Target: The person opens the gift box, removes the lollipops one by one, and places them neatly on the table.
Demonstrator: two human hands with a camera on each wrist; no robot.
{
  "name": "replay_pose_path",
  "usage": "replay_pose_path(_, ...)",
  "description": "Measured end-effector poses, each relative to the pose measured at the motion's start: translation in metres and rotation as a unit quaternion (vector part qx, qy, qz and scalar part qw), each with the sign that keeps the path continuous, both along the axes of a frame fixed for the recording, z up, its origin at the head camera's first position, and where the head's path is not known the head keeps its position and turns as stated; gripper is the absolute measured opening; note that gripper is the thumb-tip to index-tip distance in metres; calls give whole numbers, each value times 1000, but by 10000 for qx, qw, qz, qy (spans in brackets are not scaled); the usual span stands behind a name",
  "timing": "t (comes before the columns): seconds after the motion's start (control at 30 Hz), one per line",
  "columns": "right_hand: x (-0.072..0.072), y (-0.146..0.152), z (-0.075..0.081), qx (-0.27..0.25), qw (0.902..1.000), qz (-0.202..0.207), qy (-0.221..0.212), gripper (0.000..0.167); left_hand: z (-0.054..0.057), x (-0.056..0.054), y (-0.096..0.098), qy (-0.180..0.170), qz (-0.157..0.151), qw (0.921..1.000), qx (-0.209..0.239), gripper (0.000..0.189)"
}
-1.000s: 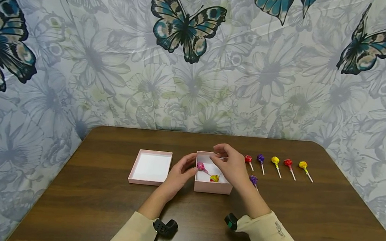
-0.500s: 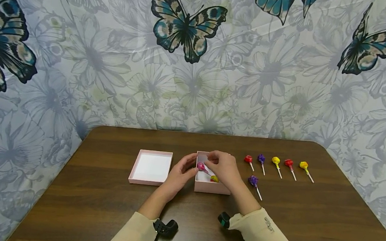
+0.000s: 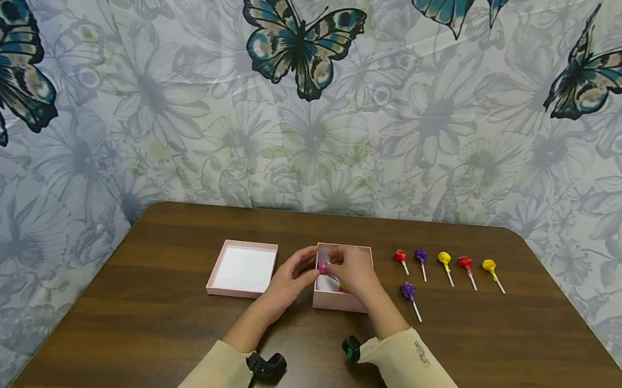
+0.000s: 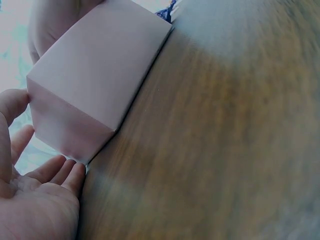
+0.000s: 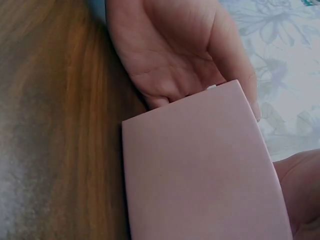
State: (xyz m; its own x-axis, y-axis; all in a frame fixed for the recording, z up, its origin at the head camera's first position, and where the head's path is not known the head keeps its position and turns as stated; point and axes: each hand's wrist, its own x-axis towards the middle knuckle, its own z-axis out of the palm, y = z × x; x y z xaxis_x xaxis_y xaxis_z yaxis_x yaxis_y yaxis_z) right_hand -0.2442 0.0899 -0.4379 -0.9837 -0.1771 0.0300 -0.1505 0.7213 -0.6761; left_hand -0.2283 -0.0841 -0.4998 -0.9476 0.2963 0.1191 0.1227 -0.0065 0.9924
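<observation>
A pink box (image 3: 331, 301) stands on the table, its white inside facing up. Inside lie a pink lollipop (image 3: 322, 267) and a yellow one, mostly covered. My right hand (image 3: 354, 272) reaches over the box with bent fingers; a white stick end (image 5: 212, 87) pokes out by its palm in the right wrist view. It appears to pinch a lollipop whose head is hidden. My left hand (image 3: 288, 279) rests against the box's left side, fingers loosely bent. In the left wrist view, the left fingers (image 4: 75, 175) touch the box's side (image 4: 100, 65) near its lower edge.
Left of the box lies its pink-rimmed lid (image 3: 241, 269), white inside up. To the right, red, purple and yellow lollipops (image 3: 444, 258) lie in a row, with another purple lollipop (image 3: 407, 290) nearer. A butterfly-patterned cloth (image 3: 292, 153) hangs behind the brown table (image 3: 471, 359).
My right hand has moved left and lower over the box, covering more of the yellow lollipop and uncovering the near purple one. My left hand has stayed in place.
</observation>
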Motion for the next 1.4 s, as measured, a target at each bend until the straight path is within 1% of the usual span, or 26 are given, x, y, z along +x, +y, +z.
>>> replay_pose_path(0.13, -4, 1, -2, 14, 10000, 20, -72, 25, 0, 0, 0, -14, -6, 10000, -9, 53)
replay_pose_path(0.37, -11, 0, -3, -211, 9982, 102, -543, 26, 1, 0, -1, 9, -67, 10000, 53, 53)
replay_pose_path(0.57, -14, -2, -4, -276, 9975, 108, -637, 22, 0, -1, -1, -1, -55, 9999, 104, 53)
replay_pose_path(0.73, -16, -3, -4, -162, 9968, 106, -778, 23, 0, 0, -1, -68, -46, 9999, 74, 51)
replay_pose_path(0.97, -18, -6, -2, 223, 9977, 183, -618, 22, 0, 0, 0, -51, 41, 9999, 78, 52)
replay_pose_path(1.13, -18, -8, -3, 299, 9975, 268, -580, 19, 0, 0, -1, -26, 56, 9999, 95, 53)
replay_pose_path(1.3, -19, -8, -3, 467, 9968, 470, -436, 13, 0, 0, -1, -13, 45, 9999, 145, 53)
replay_pose_path(1.4, -18, -7, -2, 493, 9964, 518, -454, 12, -1, 0, 0, -7, 43, 9999, 117, 53)
